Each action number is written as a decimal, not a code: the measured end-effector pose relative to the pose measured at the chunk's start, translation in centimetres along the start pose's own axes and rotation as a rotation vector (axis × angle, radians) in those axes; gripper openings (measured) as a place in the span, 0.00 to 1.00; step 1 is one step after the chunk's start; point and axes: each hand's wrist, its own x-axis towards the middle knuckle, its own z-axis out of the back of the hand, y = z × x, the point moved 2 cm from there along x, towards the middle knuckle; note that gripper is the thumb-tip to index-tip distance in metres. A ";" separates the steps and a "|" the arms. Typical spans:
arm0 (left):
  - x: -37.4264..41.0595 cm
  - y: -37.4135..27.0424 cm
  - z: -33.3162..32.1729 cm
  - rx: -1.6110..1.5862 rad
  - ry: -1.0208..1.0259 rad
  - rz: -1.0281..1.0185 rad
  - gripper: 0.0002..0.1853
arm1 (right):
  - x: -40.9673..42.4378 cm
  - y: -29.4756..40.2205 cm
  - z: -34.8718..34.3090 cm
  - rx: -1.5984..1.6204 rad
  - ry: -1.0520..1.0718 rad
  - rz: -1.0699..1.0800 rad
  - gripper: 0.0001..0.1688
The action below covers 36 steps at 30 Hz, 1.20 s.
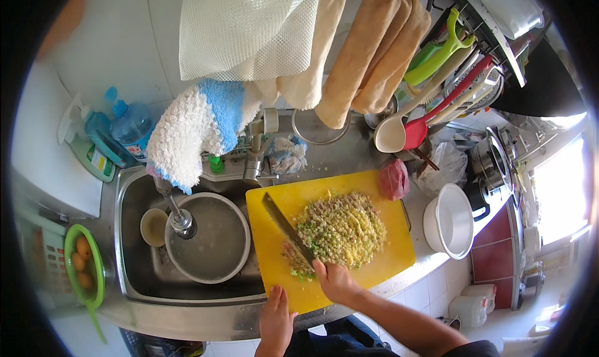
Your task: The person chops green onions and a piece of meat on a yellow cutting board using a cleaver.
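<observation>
A yellow cutting board (393, 244) lies tilted on the steel counter beside the sink. On it is a heap of finely chopped food (344, 228), pale yellow, green and pinkish. My right hand (337, 282) is closed around the handle end of a kitchen knife (288, 228); its blade points up and left, along the heap's left edge. My left hand (277, 317) rests on the board's lower left corner, fingers extended, gripping no tool. A reddish lump in clear plastic (393, 179) touches the board's upper right corner.
Left of the board, the sink (135, 273) holds a large bowl of cloudy water (208, 244) and a small cup (154, 227) under the faucet (182, 223). A white basin (448, 221) stands right. Cloths (248, 29) and utensils (390, 133) hang above. A green strainer (100, 287) holds roundish, brownish items.
</observation>
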 end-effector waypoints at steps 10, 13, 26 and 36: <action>-0.4 0.6 -1.0 0.022 -0.017 -0.020 0.38 | -0.8 0.6 -1.3 -0.009 -0.038 0.022 0.30; -0.3 0.7 -0.4 0.025 -0.002 -0.003 0.38 | 0.5 4.1 3.6 0.077 0.234 -0.095 0.35; -0.3 0.2 -0.5 -0.025 -0.006 -0.003 0.38 | 0.0 0.2 -1.5 -0.267 -0.117 0.378 0.22; -0.2 -0.1 -0.1 0.081 -0.062 -0.085 0.36 | 0.7 2.0 -0.5 -0.140 0.043 0.073 0.36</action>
